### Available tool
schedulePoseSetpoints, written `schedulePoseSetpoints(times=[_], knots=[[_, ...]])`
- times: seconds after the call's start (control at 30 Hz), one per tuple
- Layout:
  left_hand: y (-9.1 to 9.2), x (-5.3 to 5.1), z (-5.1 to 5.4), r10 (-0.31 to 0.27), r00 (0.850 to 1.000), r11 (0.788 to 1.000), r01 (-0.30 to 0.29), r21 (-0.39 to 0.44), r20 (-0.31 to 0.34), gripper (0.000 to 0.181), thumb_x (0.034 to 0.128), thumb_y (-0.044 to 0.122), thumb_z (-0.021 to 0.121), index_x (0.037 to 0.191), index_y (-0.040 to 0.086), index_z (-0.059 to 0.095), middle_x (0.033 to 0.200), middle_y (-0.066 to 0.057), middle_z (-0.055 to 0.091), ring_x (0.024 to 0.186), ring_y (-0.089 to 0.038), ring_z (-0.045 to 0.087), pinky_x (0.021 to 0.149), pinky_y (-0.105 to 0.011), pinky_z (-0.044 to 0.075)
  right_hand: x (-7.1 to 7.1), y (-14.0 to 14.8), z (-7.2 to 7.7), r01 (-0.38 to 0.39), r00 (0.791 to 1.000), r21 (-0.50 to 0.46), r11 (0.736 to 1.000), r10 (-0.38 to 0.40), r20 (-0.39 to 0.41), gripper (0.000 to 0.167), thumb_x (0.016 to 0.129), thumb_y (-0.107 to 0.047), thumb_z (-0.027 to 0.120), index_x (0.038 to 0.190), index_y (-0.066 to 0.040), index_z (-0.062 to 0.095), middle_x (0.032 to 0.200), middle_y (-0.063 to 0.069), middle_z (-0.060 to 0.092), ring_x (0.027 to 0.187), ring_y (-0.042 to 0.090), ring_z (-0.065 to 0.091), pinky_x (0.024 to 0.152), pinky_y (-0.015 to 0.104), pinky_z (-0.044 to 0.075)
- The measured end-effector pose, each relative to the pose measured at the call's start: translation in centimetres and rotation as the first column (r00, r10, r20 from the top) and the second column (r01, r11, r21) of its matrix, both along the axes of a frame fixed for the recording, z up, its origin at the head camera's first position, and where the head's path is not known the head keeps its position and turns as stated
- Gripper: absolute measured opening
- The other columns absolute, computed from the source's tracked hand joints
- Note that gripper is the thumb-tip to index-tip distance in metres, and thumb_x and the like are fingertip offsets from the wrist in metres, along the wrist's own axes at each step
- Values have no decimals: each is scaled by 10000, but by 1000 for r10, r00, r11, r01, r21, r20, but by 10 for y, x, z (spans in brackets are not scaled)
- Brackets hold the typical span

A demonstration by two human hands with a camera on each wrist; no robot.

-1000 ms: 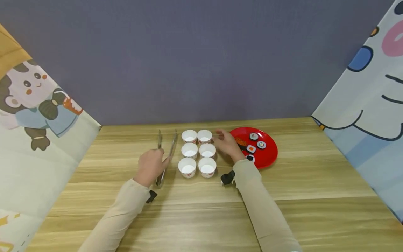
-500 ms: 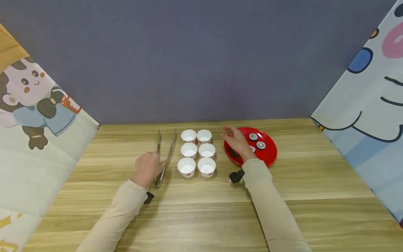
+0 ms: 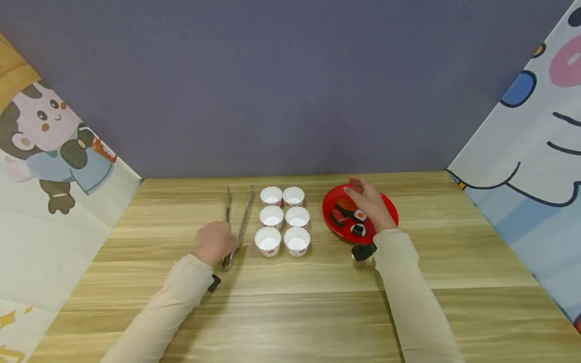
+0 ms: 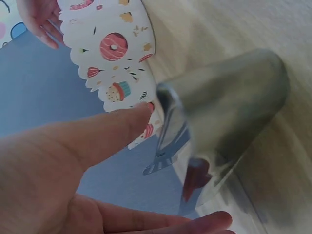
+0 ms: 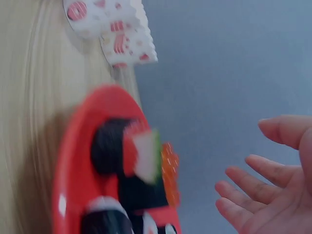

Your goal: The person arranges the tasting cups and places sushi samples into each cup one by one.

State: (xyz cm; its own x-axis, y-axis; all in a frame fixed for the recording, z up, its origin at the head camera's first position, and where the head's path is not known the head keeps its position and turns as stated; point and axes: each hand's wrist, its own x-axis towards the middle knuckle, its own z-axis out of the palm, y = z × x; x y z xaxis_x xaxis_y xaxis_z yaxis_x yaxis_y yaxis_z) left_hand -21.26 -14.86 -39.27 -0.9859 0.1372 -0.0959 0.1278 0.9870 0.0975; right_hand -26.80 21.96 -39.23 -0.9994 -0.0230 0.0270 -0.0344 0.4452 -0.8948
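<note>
My left hand (image 3: 214, 243) is at the metal tongs (image 3: 246, 214), which lie with their arms spread. In the left wrist view, thumb and fingers are extended on either side of the tongs (image 4: 234, 97), not curled round them. My right hand (image 3: 369, 202) hovers over the red plate (image 3: 328, 207), holding nothing. Its fingers (image 5: 261, 190) are spread and loosely bent in the right wrist view. On the plate are toy sushi pieces, among them an orange-topped piece (image 3: 345, 204), a red-topped piece (image 3: 338, 218), a roll (image 3: 360, 215) and a rice ball (image 3: 358, 230). The hand hides the plate's back right.
Several white paper baking cups (image 3: 297, 217) with scalloped rims stand in two columns between the tongs and the plate. A grey-blue panel (image 3: 290, 91) rises behind the wooden table (image 3: 290, 307). Printed cloths flank both sides.
My right hand has moved right, from beside the cups to over the plate, uncovering the left pieces and covering the two rolls at the back. My left hand has stayed nearly still by the tongs.
</note>
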Motion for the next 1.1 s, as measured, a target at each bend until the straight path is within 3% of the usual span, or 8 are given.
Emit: schedulePoseSetpoints(times=[0.13,0.3,0.5,0.77,0.87,1.1], knots=[[0,-2,-1,-19,1000,1000,19,-19,18,489,802,476,689,543,114,487,546,-44,500,490,-169,473,404,-310,405,2,17,-1,20,1000,-9,1000,-20,-24,530,968,-190,508,1417,26,325,1427,248,369,1321,379,339,1069,484,287],[-1,-5,0,-18,997,999,21,-38,70,502,792,504,692,548,111,497,540,-32,492,482,-146,445,404,-281,382,8,36,-5,43,999,-30,999,-43,12,544,977,-236,485,1433,1,307,1445,220,358,1325,364,343,1070,494,276],[-2,-7,0,-21,994,1000,22,0,108,454,793,459,710,596,93,528,581,-43,519,497,-150,465,410,-276,390,12,53,-11,129,991,-42,991,-127,44,565,975,-308,468,1428,0,331,1426,219,380,1300,354,361,1066,489,277],[-5,-8,-2,0,991,1000,-1,11,137,427,792,413,725,606,89,518,575,-39,511,499,-152,463,412,-260,367,18,72,-17,215,975,-70,974,-211,66,564,969,-278,415,1412,60,324,1384,266,399,1243,362,381,1045,482,299],[-7,-9,-2,0,989,1000,-3,26,145,410,789,384,733,604,84,523,572,-47,525,500,-165,479,416,-263,372,21,79,-20,218,972,-61,974,-211,98,595,960,-273,409,1411,95,289,1411,288,347,1274,403,336,1061,522,263],[-13,-12,-4,-8,990,999,3,37,142,388,779,345,745,612,81,514,572,-45,526,507,-174,483,427,-270,387,25,88,-22,141,977,-13,990,-137,164,587,976,-208,368,1391,179,218,1431,358,260,1329,462,239,1083,552,204]])
